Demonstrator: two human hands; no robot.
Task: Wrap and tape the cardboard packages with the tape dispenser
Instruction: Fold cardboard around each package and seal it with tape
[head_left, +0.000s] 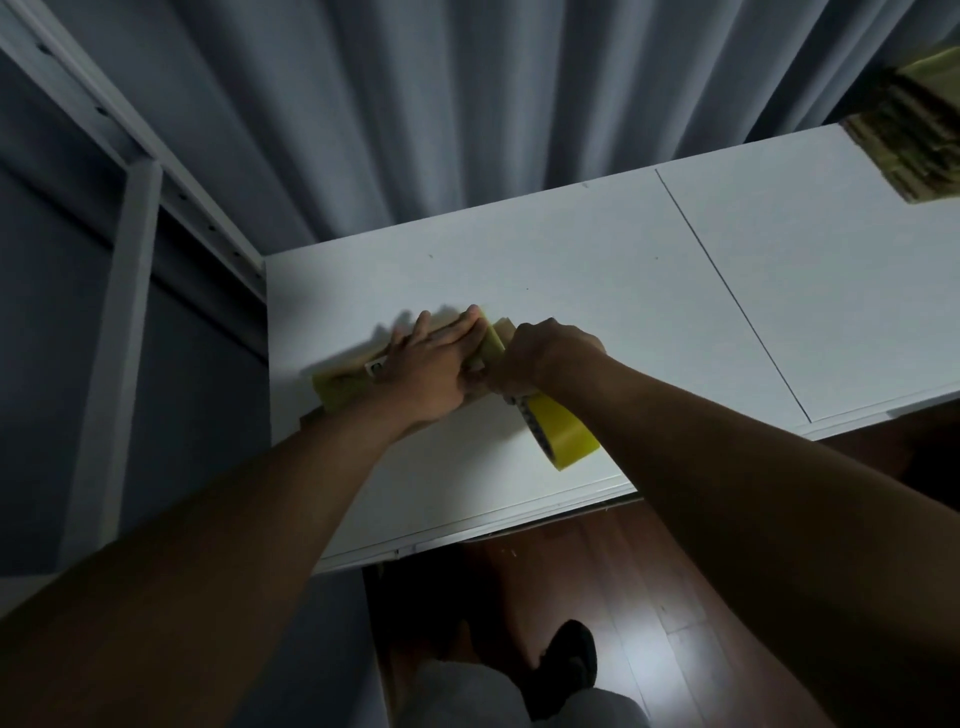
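A flat cardboard package (340, 387) wrapped in yellowish tape lies on the white table (597, 291) near its left end. My left hand (426, 364) lies flat on top of it, fingers straight, pressing it down. My right hand (545, 356) is curled round the tape dispenser, whose yellow tape roll (563, 434) sticks out below my wrist toward the table's front edge. A strip of yellow tape (491, 340) runs from the dispenser over the package's right end between my hands. The dispenser's handle is hidden in my fist.
A stack of cardboard packages (914, 135) stands at the table's far right corner. Grey curtains (467, 114) hang behind the table and a white metal shelf frame (130, 218) stands to the left. Below the front edge are wooden floor (597, 571) and my foot.
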